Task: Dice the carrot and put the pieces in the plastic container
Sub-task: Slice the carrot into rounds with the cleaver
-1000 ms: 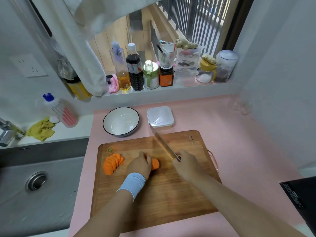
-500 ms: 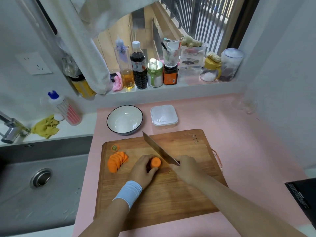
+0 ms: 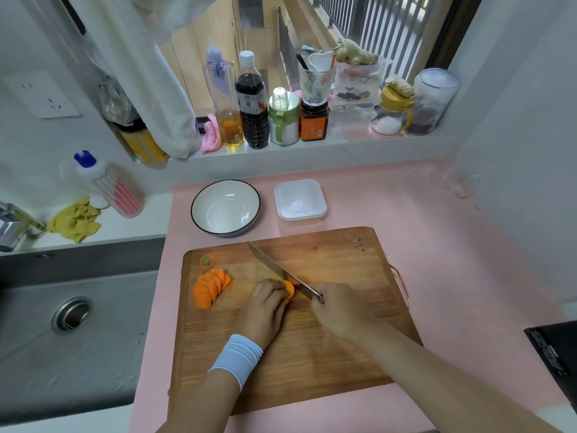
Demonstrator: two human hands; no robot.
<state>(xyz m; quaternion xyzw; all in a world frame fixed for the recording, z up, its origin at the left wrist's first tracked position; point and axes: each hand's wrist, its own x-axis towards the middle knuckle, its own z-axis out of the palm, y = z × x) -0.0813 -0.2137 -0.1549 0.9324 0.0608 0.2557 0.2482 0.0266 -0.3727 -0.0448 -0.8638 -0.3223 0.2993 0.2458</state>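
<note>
On the wooden cutting board (image 3: 312, 354) my left hand (image 3: 265, 307) holds down a short orange carrot piece (image 3: 288, 290). My right hand (image 3: 340, 310) grips the handle of a knife (image 3: 278, 268), whose blade lies angled against the carrot's cut end. A fanned row of carrot slices (image 3: 210, 289) lies at the board's left, with the carrot's top end (image 3: 208, 261) behind it. The square plastic container (image 3: 300, 202), lid on, stands beyond the board on the pink mat.
A white bowl (image 3: 225, 207) sits left of the container. The steel sink (image 3: 71, 323) lies to the left. Bottles and jars (image 3: 282, 120) line the window sill. A black object (image 3: 559, 354) is at the right edge.
The knife blade has come down from a raised tilt onto the carrot's cut end. My left hand has stayed on the carrot piece. The camera has shifted slightly.
</note>
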